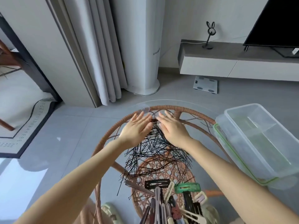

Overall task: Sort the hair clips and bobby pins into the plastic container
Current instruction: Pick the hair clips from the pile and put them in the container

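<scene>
Both hands flat, fingers spread, holding nothing: left hand (pixel 136 126) and right hand (pixel 172 127) press the far edge of the bobby pins (pixel 155 156) heaped on the glass tabletop (pixel 113 131). Hair clips (pixel 171 198) lie nearer than that heap; the empty plastic container (pixel 262 143) sits to its right.

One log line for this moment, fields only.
left hand: open, flat | right hand: open, flat | bobby pins: piled between hands | plastic container: empty | hair clips: unsorted

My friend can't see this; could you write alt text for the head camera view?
Two open hands, left hand and right hand, flank a bobby pin pile on a glass table; hair clips lie nearer, an empty plastic container right.
</scene>
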`<state>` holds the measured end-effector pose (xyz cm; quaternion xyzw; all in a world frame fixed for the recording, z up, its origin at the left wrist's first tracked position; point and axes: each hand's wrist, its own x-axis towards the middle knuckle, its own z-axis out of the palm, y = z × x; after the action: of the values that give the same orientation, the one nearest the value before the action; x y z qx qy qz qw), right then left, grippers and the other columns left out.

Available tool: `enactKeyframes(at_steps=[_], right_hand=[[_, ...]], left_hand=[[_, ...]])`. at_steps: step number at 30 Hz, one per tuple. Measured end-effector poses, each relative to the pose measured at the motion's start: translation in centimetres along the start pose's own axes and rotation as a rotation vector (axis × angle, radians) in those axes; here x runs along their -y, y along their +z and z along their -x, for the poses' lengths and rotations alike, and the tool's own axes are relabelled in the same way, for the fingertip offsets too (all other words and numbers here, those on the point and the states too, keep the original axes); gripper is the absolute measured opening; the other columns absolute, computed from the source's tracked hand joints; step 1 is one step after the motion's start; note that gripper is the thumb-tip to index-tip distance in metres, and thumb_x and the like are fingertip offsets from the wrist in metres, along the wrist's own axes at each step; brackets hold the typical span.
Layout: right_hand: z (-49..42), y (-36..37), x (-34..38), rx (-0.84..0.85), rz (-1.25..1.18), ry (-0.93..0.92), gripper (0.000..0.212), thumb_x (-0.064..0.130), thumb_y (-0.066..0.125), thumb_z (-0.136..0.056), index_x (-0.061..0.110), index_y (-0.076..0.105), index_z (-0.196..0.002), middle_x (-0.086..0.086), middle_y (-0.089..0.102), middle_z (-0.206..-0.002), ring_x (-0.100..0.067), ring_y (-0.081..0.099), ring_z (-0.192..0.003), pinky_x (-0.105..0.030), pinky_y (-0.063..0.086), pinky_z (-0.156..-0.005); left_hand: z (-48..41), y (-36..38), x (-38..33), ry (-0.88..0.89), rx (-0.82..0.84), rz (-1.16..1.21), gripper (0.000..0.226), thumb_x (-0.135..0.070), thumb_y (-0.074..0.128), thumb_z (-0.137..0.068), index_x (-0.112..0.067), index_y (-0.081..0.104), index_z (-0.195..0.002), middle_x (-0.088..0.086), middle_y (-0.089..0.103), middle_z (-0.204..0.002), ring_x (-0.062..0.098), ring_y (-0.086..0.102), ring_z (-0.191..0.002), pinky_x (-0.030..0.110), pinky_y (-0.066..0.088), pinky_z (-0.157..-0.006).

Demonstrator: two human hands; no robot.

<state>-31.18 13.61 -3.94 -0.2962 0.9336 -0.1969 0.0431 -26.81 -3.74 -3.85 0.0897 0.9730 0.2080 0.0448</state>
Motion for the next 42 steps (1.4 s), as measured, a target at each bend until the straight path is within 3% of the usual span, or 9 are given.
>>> enactKeyframes(at_steps=[4,6,9,15,18,23,30,37,42], right_hand=[[2.9,-0.4,0.5,0.084,-0.134,-0.078,0.043,0.028,0.031,-0.100,0.019,0.032,-0.142,0.011,0.019,-0.151,-0.006,0.004,-0.142,-0.033,0.008,-0.117],[4.1,-1.5,0.8,0.111,-0.281,-0.070,0.041,0.024,0.034,-0.100,0.017,0.037,-0.140,0.007,0.035,-0.147,0.004,0.026,-0.134,-0.025,0.024,-0.114],[5.6,-3.8,-0.1,-0.063,-0.388,0.059,0.038,0.021,0.037,-0.099,0.012,0.046,-0.135,0.003,0.064,-0.112,0.011,0.061,-0.084,-0.011,0.049,-0.078],[8.1,-2.6,-1.1,-0.151,-0.291,0.255,0.041,0.024,0.037,-0.099,0.010,0.041,-0.137,-0.006,0.037,-0.148,-0.019,0.024,-0.141,-0.024,0.017,-0.110],[8.5,-0.9,1.8,-0.148,-0.334,0.198,0.039,0.020,0.035,-0.099,0.009,0.042,-0.136,-0.005,0.037,-0.147,-0.020,0.021,-0.142,-0.023,0.014,-0.110],[7.9,0.5,4.2,-0.217,-0.553,0.197,0.034,0.012,0.035,-0.098,0.005,0.049,-0.130,-0.008,0.049,-0.137,-0.017,0.042,-0.129,-0.017,0.026,-0.104],[9.1,-1.7,5.7,-0.292,-0.860,0.318,0.033,0.016,0.037,-0.099,0.007,0.052,-0.127,-0.005,0.054,-0.133,-0.011,0.049,-0.121,-0.016,0.040,-0.098],[19.6,-7.0,5.7,-0.003,-0.323,0.226,0.050,0.050,0.054,-0.083,0.023,0.051,-0.126,0.006,0.053,-0.128,-0.008,0.054,-0.109,-0.021,0.043,-0.087],[27.7,-6.3,7.5,0.203,0.015,0.266,0.103,0.083,0.047,-0.056,0.034,0.019,-0.143,0.010,0.039,-0.134,-0.008,0.048,-0.110,-0.025,0.047,-0.084]], left_hand=[[2.7,0.1,-1.2,0.066,-0.008,0.223,0.052,-0.041,0.021,-0.097,-0.020,0.031,-0.144,-0.004,0.025,-0.153,0.000,0.008,-0.139,0.027,0.002,-0.120],[3.6,-0.7,-1.3,-0.042,-0.025,0.469,0.043,-0.037,0.032,-0.099,-0.024,0.043,-0.138,-0.005,0.034,-0.149,0.005,0.021,-0.140,0.029,0.012,-0.119],[4.8,-2.1,-1.2,-0.160,-0.215,0.478,0.043,-0.043,0.034,-0.097,-0.025,0.050,-0.132,-0.011,0.040,-0.143,0.007,0.027,-0.138,0.030,0.013,-0.116],[8.0,0.7,-3.2,-0.377,-0.245,0.176,0.076,-0.064,0.004,-0.081,-0.030,0.035,-0.141,0.000,0.023,-0.155,0.021,0.006,-0.147,0.040,-0.006,-0.118],[7.3,2.5,-5.9,-0.387,-0.245,0.170,0.061,-0.054,0.011,-0.092,-0.027,0.029,-0.144,0.000,0.018,-0.157,0.027,-0.004,-0.147,0.038,-0.012,-0.117],[5.8,2.8,-8.5,-0.298,-0.366,0.445,0.042,-0.024,0.028,-0.101,-0.006,0.046,-0.134,0.007,0.042,-0.146,0.019,0.028,-0.141,0.035,0.013,-0.120],[6.8,0.3,-9.6,-0.437,-0.481,0.845,0.033,-0.025,0.038,-0.097,-0.008,0.058,-0.117,0.003,0.061,-0.119,0.018,0.055,-0.109,0.027,0.039,-0.092],[14.1,-2.3,-9.8,-0.255,-0.263,0.289,0.022,-0.037,0.056,-0.086,-0.027,0.068,-0.102,0.003,0.060,-0.115,0.019,0.057,-0.102,0.039,0.049,-0.093],[20.9,-0.6,-13.8,-0.211,0.179,-0.111,0.075,-0.074,0.040,-0.074,-0.038,0.032,-0.139,0.005,0.051,-0.117,0.013,0.062,-0.079,0.029,0.059,-0.074]])
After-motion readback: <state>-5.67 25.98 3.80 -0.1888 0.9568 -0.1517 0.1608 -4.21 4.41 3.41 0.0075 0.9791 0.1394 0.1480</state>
